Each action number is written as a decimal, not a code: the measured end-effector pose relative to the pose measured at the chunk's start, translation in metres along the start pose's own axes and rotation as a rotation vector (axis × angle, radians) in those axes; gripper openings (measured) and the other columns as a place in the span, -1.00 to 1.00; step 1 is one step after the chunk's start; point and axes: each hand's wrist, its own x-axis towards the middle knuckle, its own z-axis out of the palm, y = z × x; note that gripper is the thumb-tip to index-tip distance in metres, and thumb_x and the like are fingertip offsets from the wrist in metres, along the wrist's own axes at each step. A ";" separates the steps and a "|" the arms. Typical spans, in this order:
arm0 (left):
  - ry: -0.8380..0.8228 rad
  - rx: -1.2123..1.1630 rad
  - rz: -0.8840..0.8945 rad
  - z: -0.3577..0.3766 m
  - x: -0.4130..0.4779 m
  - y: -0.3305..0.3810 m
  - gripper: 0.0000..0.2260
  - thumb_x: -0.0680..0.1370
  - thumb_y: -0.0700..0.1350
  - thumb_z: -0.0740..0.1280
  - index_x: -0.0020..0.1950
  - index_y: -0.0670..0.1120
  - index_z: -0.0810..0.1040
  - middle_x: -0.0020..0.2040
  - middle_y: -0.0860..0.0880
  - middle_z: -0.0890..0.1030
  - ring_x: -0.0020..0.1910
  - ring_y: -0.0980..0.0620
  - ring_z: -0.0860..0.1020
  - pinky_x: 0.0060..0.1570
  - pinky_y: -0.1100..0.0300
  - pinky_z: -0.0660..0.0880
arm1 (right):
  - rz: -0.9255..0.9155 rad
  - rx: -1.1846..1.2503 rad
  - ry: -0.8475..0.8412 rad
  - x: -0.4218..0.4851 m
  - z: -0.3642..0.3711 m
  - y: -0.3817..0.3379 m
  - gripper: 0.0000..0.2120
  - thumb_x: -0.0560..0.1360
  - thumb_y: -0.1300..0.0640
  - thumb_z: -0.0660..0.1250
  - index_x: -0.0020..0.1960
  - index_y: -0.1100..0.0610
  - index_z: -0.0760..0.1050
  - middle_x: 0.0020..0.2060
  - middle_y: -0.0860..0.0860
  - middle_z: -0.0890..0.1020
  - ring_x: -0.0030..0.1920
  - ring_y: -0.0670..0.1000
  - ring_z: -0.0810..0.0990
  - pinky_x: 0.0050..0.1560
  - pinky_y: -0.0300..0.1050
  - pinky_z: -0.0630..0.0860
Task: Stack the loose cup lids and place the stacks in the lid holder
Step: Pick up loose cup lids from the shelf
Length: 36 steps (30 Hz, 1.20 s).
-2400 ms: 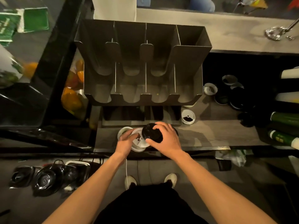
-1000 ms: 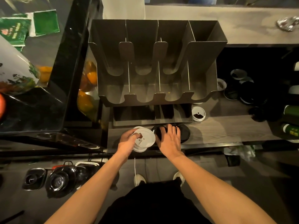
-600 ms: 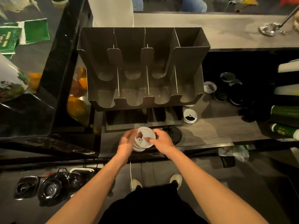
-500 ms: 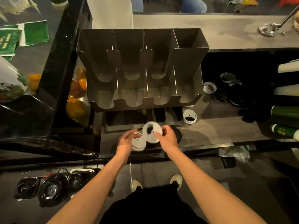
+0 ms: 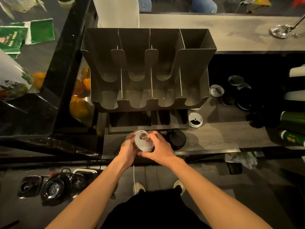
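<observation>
White lids (image 5: 142,141) stacked and gripped between both hands.
Left hand (image 5: 127,148) curls round the stack's left side and right hand (image 5: 159,148) pinches its right rim; black lids (image 5: 177,140) sit just right of the right hand, lid holder (image 5: 148,66) beyond both.

The right hand (image 5: 158,149) has brought its 1 loose lid onto the stack of round white plastic lids (image 5: 143,141) held by the left hand (image 5: 127,148); both hands now clasp it together. The stack of black plastic lids (image 5: 176,139), gripped 2.4 s ago, stands released beside them.
</observation>
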 end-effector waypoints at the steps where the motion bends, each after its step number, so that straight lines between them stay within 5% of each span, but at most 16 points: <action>1: -0.001 -0.010 -0.005 -0.003 0.000 0.000 -0.79 0.67 -0.09 0.21 0.20 -0.05 0.62 0.13 -0.14 0.69 0.14 -0.16 0.63 0.08 -0.11 0.58 | -0.018 -0.016 0.005 0.000 -0.001 0.000 -0.38 0.32 -0.29 0.53 0.22 -0.07 0.36 0.27 -0.12 0.37 0.26 -0.05 0.40 0.23 0.00 0.48; 7: -0.063 -0.061 -0.029 -0.010 -0.001 0.001 -0.73 0.70 -0.10 0.14 0.27 -0.13 0.57 0.20 -0.20 0.66 0.16 -0.16 0.63 0.04 -0.07 0.58 | -0.101 -0.114 0.033 0.007 -0.002 0.000 -0.41 0.33 -0.17 0.58 0.24 -0.02 0.43 0.43 -0.08 0.31 0.44 0.00 0.28 0.41 0.05 0.36; 12: -0.091 -0.026 -0.052 -0.016 0.000 0.004 -0.60 0.70 0.11 0.14 0.29 -0.13 0.58 0.16 -0.17 0.69 0.18 -0.12 0.65 0.19 -0.08 0.54 | -0.164 -0.183 -0.003 0.009 0.000 -0.007 -0.32 0.32 -0.25 0.55 0.30 0.01 0.42 0.42 -0.02 0.33 0.41 0.03 0.30 0.40 0.05 0.35; 17: -0.104 0.005 0.004 -0.024 0.004 0.001 -0.67 0.58 -0.05 0.37 0.33 -0.11 0.58 0.22 -0.22 0.65 0.18 -0.19 0.64 -0.03 -0.01 0.58 | -0.107 -0.192 0.012 0.009 0.008 -0.014 -0.35 0.43 -0.25 0.46 0.38 0.04 0.38 0.44 0.03 0.34 0.45 0.07 0.29 0.44 0.04 0.31; 24: -0.110 -0.084 -0.028 -0.035 -0.001 -0.004 -0.59 0.45 -0.14 0.46 0.30 -0.13 0.60 0.19 -0.22 0.66 0.16 -0.19 0.63 0.05 -0.09 0.58 | -0.088 -0.152 0.038 0.009 0.034 -0.012 -0.18 0.39 -0.16 0.55 0.51 0.05 0.28 0.41 0.02 0.37 0.42 0.04 0.35 0.38 0.03 0.44; 36: -0.126 -0.026 0.000 -0.056 0.006 0.000 -0.71 0.62 -0.14 0.32 0.33 -0.13 0.58 0.22 -0.25 0.64 0.17 -0.20 0.62 0.08 -0.05 0.53 | -0.099 -0.064 0.091 0.020 0.052 -0.021 -0.13 0.29 -0.18 0.60 0.49 0.04 0.38 0.35 0.00 0.46 0.38 0.03 0.39 0.28 0.02 0.47</action>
